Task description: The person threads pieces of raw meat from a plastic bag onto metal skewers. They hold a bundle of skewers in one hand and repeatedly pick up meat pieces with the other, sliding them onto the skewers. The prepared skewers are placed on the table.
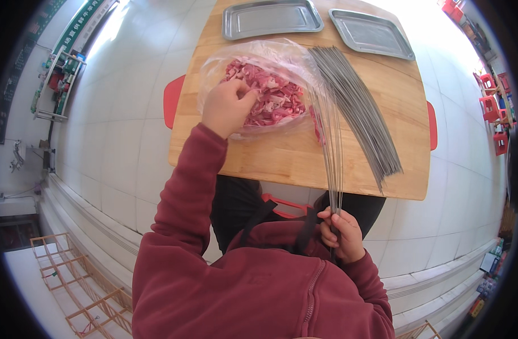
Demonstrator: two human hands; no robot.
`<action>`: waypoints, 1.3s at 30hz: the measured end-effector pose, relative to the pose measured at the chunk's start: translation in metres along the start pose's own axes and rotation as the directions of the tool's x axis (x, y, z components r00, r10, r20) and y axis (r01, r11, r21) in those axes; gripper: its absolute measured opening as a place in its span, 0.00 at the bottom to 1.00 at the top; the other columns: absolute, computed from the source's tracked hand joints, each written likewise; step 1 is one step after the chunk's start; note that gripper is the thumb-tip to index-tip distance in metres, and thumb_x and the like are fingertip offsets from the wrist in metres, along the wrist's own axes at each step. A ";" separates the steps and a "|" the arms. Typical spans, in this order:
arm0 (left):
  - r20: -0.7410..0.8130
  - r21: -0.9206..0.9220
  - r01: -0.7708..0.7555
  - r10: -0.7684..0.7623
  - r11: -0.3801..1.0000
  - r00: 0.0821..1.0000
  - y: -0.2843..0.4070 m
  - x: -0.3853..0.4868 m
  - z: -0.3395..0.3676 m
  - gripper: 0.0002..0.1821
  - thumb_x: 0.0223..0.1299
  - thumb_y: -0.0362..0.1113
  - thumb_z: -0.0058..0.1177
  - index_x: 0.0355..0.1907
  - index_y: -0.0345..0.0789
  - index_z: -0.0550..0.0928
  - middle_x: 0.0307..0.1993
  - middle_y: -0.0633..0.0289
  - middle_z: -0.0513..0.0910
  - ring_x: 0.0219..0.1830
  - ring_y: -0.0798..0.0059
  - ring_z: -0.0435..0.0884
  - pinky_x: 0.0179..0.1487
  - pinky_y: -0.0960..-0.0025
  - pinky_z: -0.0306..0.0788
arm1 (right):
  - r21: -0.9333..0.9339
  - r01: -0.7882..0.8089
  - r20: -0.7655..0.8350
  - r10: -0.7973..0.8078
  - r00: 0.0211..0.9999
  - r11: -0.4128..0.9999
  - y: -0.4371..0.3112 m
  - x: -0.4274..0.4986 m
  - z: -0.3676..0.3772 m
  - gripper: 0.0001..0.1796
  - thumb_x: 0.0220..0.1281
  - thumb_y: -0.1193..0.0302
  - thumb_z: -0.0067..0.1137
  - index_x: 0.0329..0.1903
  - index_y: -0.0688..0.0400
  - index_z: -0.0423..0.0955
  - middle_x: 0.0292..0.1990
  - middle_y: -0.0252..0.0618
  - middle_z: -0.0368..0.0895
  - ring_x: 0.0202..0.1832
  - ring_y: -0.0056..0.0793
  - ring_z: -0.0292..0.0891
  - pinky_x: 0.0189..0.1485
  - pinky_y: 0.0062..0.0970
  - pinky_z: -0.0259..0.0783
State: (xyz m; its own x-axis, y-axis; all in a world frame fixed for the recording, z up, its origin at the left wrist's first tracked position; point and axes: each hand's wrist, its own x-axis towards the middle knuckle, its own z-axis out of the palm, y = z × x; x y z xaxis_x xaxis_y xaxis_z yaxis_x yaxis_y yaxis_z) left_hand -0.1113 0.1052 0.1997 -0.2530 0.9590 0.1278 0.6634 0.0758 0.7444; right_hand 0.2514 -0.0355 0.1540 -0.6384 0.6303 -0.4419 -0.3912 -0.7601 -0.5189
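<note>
A clear plastic bag lies spread on the wooden table, full of raw sliced meat. Over the left part of the meat is my left hand, its thumb and fingertips bent together at the meat; whether a piece is between them I cannot tell. Below the table edge, my right hand grips a bunch of thin metal skewers near one end. Their far ends fan out over the table beside the bag, where some red meat shows by them. A large pile of metal skewers lies to the right.
Two metal trays sit along the far side of the wooden table. Red stools show at both table sides. A wheeled-looking rack with goods stands at far left, and a wooden lattice at lower left.
</note>
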 end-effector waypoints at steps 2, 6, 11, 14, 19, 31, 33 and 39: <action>0.123 -0.201 0.158 -0.135 0.967 0.983 -0.001 -0.007 -0.010 0.13 0.64 0.40 0.60 0.33 0.31 0.81 0.29 0.60 0.83 0.26 0.71 0.79 0.33 0.67 0.73 | -0.020 0.007 -0.035 -0.007 0.999 1.000 -0.002 -0.001 0.004 0.15 0.77 0.69 0.45 0.55 0.65 0.75 0.23 0.31 0.64 0.20 0.16 0.54 0.21 0.17 0.52; 0.314 -0.464 0.402 -0.277 0.790 0.908 0.003 -0.030 -0.020 0.12 0.70 0.41 0.57 0.36 0.33 0.81 0.32 0.65 0.84 0.26 0.82 0.77 0.30 0.77 0.71 | -0.034 0.002 -0.106 -0.006 0.994 0.999 -0.001 -0.002 0.009 0.14 0.76 0.72 0.45 0.56 0.64 0.75 0.23 0.32 0.64 0.21 0.16 0.55 0.21 0.17 0.52; 0.459 -0.628 0.550 -0.309 0.551 0.833 0.012 -0.052 -0.026 0.07 0.72 0.38 0.55 0.42 0.37 0.80 0.34 0.66 0.84 0.28 0.87 0.76 0.29 0.81 0.71 | -0.106 -0.007 -0.074 -0.001 0.997 0.994 0.001 -0.004 0.004 0.12 0.74 0.74 0.45 0.54 0.64 0.73 0.22 0.31 0.64 0.20 0.15 0.54 0.21 0.17 0.52; 0.541 -0.680 0.604 -0.271 0.416 0.796 0.009 -0.065 -0.014 0.07 0.74 0.38 0.53 0.43 0.36 0.79 0.37 0.64 0.85 0.29 0.87 0.77 0.31 0.80 0.74 | -0.129 -0.007 -0.073 -0.003 0.997 0.992 0.002 -0.004 0.003 0.09 0.73 0.76 0.47 0.51 0.63 0.71 0.21 0.31 0.64 0.19 0.14 0.53 0.20 0.17 0.51; 0.601 -0.740 0.639 -0.221 0.211 0.768 0.000 -0.076 0.010 0.07 0.75 0.38 0.52 0.45 0.37 0.79 0.40 0.63 0.85 0.34 0.84 0.82 0.35 0.78 0.78 | -0.133 -0.010 -0.085 -0.002 0.996 0.991 0.003 -0.005 0.003 0.07 0.70 0.78 0.51 0.48 0.62 0.70 0.22 0.30 0.66 0.19 0.14 0.55 0.21 0.17 0.51; 0.060 0.106 0.060 -0.066 0.993 0.996 -0.007 -0.010 -0.014 0.08 0.76 0.39 0.49 0.47 0.37 0.78 0.39 0.65 0.83 0.33 0.78 0.82 0.32 0.74 0.76 | -0.208 0.011 -0.121 -0.037 0.992 0.978 0.001 -0.007 0.014 0.06 0.66 0.79 0.54 0.44 0.60 0.69 0.26 0.30 0.69 0.20 0.13 0.58 0.21 0.16 0.52; 0.113 -0.236 0.202 -0.179 0.951 0.977 0.003 -0.011 -0.026 0.09 0.75 0.40 0.51 0.43 0.38 0.79 0.35 0.65 0.83 0.30 0.79 0.81 0.30 0.74 0.73 | -0.199 0.011 -0.129 -0.037 0.991 0.980 0.004 -0.007 0.010 0.07 0.65 0.81 0.54 0.44 0.60 0.68 0.31 0.32 0.69 0.20 0.13 0.57 0.19 0.16 0.51; 0.500 -0.859 0.502 -0.048 0.102 0.865 -0.006 -0.022 -0.026 0.10 0.75 0.42 0.52 0.40 0.38 0.80 0.36 0.66 0.83 0.31 0.82 0.80 0.29 0.78 0.71 | -0.190 0.035 -0.111 -0.057 0.992 0.981 0.005 -0.004 0.009 0.08 0.64 0.81 0.54 0.43 0.59 0.68 0.31 0.32 0.71 0.21 0.14 0.60 0.22 0.16 0.54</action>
State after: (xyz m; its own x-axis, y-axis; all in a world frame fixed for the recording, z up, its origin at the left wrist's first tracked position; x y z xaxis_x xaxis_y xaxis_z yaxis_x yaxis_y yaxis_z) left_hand -0.1279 0.0766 0.2096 0.1011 0.9622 -0.2529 -0.6639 0.2545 0.7032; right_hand 0.2464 -0.0430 0.1599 -0.5380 0.6859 -0.4900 -0.2804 -0.6938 -0.6633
